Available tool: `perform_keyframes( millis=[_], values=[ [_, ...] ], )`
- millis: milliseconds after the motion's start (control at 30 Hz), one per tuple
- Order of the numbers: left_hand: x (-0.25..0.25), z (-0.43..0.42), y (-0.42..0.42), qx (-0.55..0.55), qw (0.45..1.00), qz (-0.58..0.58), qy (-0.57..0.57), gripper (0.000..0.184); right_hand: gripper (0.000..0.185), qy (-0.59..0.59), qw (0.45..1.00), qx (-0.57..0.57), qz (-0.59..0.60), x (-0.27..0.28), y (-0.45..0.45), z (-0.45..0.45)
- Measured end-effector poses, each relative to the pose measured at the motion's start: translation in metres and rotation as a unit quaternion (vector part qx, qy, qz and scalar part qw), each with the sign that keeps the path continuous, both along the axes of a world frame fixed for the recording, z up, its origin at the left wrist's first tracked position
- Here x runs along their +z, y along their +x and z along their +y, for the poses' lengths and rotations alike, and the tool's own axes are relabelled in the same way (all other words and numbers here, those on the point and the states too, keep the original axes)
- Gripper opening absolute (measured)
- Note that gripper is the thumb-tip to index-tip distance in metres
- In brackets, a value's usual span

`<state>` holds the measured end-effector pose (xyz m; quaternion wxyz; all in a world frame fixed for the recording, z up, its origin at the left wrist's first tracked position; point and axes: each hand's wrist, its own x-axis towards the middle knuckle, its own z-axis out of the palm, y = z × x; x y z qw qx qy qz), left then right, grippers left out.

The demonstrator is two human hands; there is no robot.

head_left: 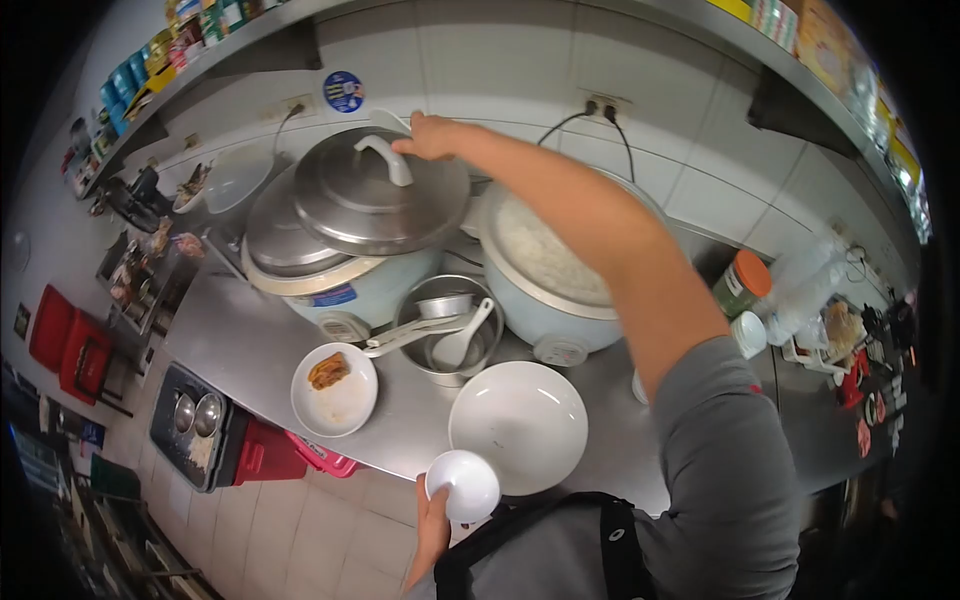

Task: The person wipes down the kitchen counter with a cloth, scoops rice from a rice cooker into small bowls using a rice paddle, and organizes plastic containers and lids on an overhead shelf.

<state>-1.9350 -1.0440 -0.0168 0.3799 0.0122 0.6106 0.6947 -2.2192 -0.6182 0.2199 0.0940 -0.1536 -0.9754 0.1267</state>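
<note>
My left hand [432, 515] holds a small white bowl [466, 488] by its rim, with the thumb inside, at the counter's front edge. My right arm stretches across an uncovered rice cooker [540, 265] full of white rice. At its end my right hand [432, 138] is closed at the pale handle of a metal rice cooker lid [335, 190]. A whitish flat piece [388, 122] shows beside the fingers; I cannot tell what it is. The lid overlaps a second, covered cooker [375, 290]. A large white bowl [518, 425] lies just beyond the small bowl.
A metal pot [405, 345] holds a white rice paddle [462, 335] and other utensils. Left of it is a white plate [345, 410] with a brown piece of food. An orange-lidded jar [742, 280] stands at the right. A loaded shelf [640, 12] runs overhead.
</note>
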Motion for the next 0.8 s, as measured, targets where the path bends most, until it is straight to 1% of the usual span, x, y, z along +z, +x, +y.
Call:
perform_keyframes(
  millis=[67,167,200,233,333,367,467,533,633,667,733,767,800],
  values=[
    [0.007,0.024,0.004,-0.063,0.998,-0.020,-0.002,0.039,0.041,-0.098,0.994,-0.041,-0.028,0.036,0.064,0.001],
    [-0.038,0.064,0.021,-0.119,0.984,0.130,0.030,0.036,0.036,-0.045,0.997,-0.025,-0.064,0.055,0.151,0.022],
    [-0.042,0.077,0.028,-0.162,0.973,0.164,0.014,0.036,0.036,0.095,0.993,0.024,-0.061,0.038,0.159,0.060],
    [-0.042,0.092,0.035,-0.203,0.959,0.197,-0.003,0.036,0.036,0.233,0.968,0.073,-0.056,0.016,0.164,0.098],
    [-0.033,0.131,0.058,-0.314,0.905,0.285,-0.039,0.037,0.031,0.323,0.935,0.002,-0.147,-0.006,0.218,0.119],
    [-0.030,0.143,0.067,-0.348,0.883,0.311,-0.049,0.037,0.030,0.321,0.939,-0.019,-0.125,-0.016,0.232,0.123],
    [-0.033,0.177,0.088,-0.437,0.825,0.336,-0.124,0.037,0.029,0.313,0.945,-0.070,-0.065,-0.057,0.251,0.142],
    [-0.046,0.195,0.101,-0.445,0.825,0.325,-0.120,0.035,0.032,0.306,0.948,-0.083,-0.038,-0.082,0.248,0.149],
    [-0.077,0.218,0.116,-0.429,0.831,0.332,-0.123,0.034,0.033,0.267,0.961,-0.025,0.064,-0.105,0.248,0.144],
    [-0.086,0.223,0.120,-0.419,0.834,0.338,-0.123,0.034,0.035,0.282,0.957,-0.012,0.072,-0.109,0.250,0.140],
    [-0.089,0.228,0.128,-0.383,0.837,0.370,-0.128,0.033,0.037,0.312,0.946,0.012,0.084,-0.114,0.258,0.130],
    [-0.090,0.231,0.130,-0.366,0.837,0.386,-0.129,0.033,0.040,0.293,0.953,0.032,0.073,-0.114,0.263,0.127],
    [-0.091,0.234,0.131,-0.360,0.848,0.362,-0.142,0.033,0.044,0.273,0.959,0.050,0.062,-0.112,0.270,0.123]
  ],
)
